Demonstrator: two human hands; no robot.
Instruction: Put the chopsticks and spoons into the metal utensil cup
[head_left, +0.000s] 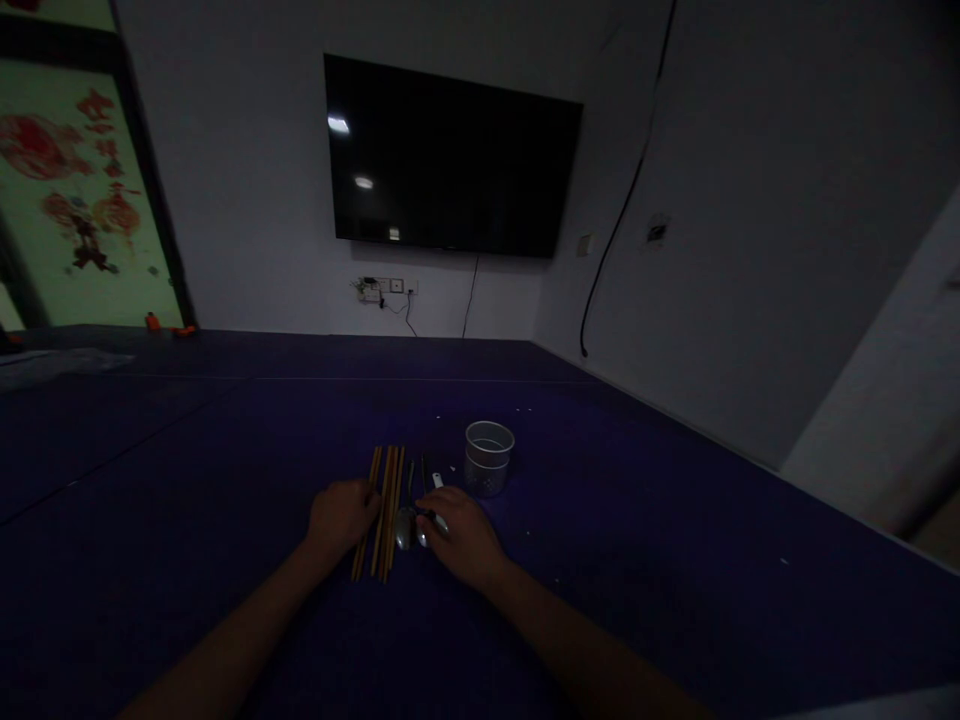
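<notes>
Several wooden chopsticks [389, 510] lie lengthwise on the dark blue surface, side by side with small gaps. My left hand [343, 515] is curled at their left side, its fingertips closed at the leftmost chopsticks. To the right of them lie several metal spoons, one with its bowl [403, 530] toward me. My right hand [465, 535] covers part of the group, thumb and fingers pinched on a spoon [441, 523] whose handle is partly hidden. Just beyond that hand stands an upright silvery holder [488, 460] with a perforated lower wall. Its visible inside shows nothing.
The blue surface [637, 560] reaches to the walls, with small white bits scattered on it. A television [454, 160] hangs at the back above sockets and cables. A black cable [626, 205] runs down the right wall. Clear plastic [64, 366] and orange objects [153, 322] lie far left.
</notes>
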